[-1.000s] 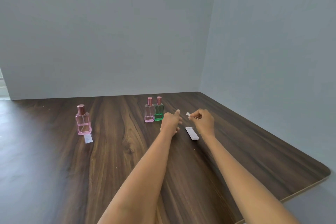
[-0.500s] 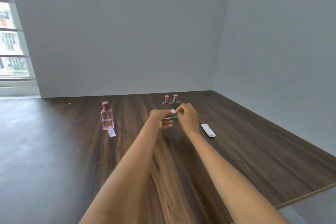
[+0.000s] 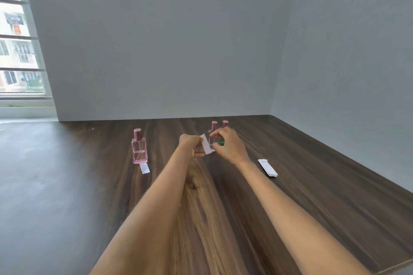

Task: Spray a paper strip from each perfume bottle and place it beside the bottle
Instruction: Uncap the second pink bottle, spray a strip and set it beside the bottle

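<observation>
A white paper strip (image 3: 206, 147) hangs between my two hands above the table. My left hand (image 3: 191, 147) pinches its left edge and my right hand (image 3: 226, 146) pinches its right edge. Behind my right hand stand a pale pink perfume bottle (image 3: 213, 128) and a green one (image 3: 224, 127), mostly hidden, side by side with their pink caps showing. Further left, a third pink perfume bottle (image 3: 139, 150) stands upright, with a used paper strip (image 3: 144, 167) lying flat just in front of it.
A small stack of white paper strips (image 3: 267, 167) lies on the dark wooden table (image 3: 312, 185) to the right of my right forearm. Grey walls meet in a corner behind the bottles. A window (image 3: 15, 51) is at the far left. The table's near right edge runs diagonally.
My right hand brought a strip from the stack towards the middle, and my left hand has taken hold of its other edge. The view has turned to the left.
</observation>
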